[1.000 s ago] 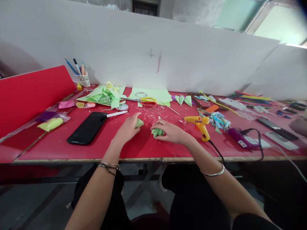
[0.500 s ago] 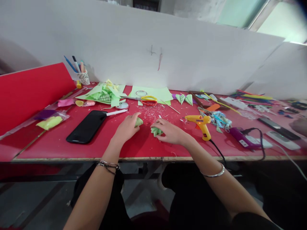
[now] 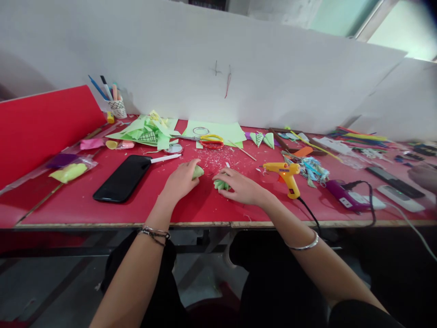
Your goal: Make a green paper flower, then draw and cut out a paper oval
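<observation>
My left hand (image 3: 181, 180) is curled around a small light-green paper piece (image 3: 197, 171), part of which shows between thumb and fingers. A pleated green paper piece (image 3: 221, 185) sits under the fingers of my right hand (image 3: 239, 186), which are closed over it at the red tabletop. A short gap separates the two hands. Right of them lies a yellow glue gun (image 3: 287, 175) with a small orange light lit. Scissors (image 3: 210, 140) with yellow and red handles lie beyond the hands, among scattered paper scraps.
A black phone (image 3: 123, 178) with a white pen (image 3: 165, 158) lies to the left. Crumpled green paper (image 3: 146, 132) is heaped behind. Green paper cones (image 3: 262, 140) lie near the back board. A purple power box (image 3: 344, 196) with cables stands right. Another person's hand (image 3: 423, 175) shows at the far right.
Both hands stay almost still with the green paper pieces. The view shifts very slightly, and the other person's hand at the right edge shows a little more.
</observation>
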Demonstrator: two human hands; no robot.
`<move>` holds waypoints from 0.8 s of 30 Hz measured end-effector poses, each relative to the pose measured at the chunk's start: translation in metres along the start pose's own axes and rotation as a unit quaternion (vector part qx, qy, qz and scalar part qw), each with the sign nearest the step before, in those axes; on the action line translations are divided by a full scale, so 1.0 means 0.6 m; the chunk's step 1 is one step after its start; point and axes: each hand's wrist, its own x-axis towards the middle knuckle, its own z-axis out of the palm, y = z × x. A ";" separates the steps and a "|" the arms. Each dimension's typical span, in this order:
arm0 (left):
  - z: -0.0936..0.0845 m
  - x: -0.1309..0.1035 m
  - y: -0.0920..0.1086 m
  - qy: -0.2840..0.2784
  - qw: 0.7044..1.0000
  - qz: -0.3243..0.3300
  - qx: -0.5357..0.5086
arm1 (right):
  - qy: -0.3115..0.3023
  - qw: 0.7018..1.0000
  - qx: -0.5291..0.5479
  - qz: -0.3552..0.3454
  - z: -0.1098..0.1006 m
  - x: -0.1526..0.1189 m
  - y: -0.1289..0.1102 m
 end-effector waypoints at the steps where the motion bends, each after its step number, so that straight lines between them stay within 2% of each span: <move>1: 0.000 0.000 0.000 0.001 1.000 0.002 0.000 | 0.000 1.000 0.005 -0.002 0.000 0.000 0.000; 5: 0.000 0.001 0.003 0.026 0.999 0.023 0.002 | -0.005 1.000 0.018 -0.007 0.004 0.002 0.003; 9: 0.001 0.000 0.018 0.065 0.992 0.093 -0.052 | 0.009 0.999 0.032 -0.014 0.003 -0.001 0.004; 15: 0.012 0.000 0.050 0.046 0.982 0.165 -0.081 | 0.144 0.989 -0.005 -0.022 -0.008 -0.027 0.001; 18: 0.019 0.005 0.059 0.035 0.979 0.184 -0.078 | 0.126 0.990 -0.048 -0.032 -0.004 -0.038 0.000; 24: 0.026 0.012 0.066 0.021 0.984 0.169 -0.043 | 0.108 0.992 -0.069 -0.004 0.011 -0.042 0.003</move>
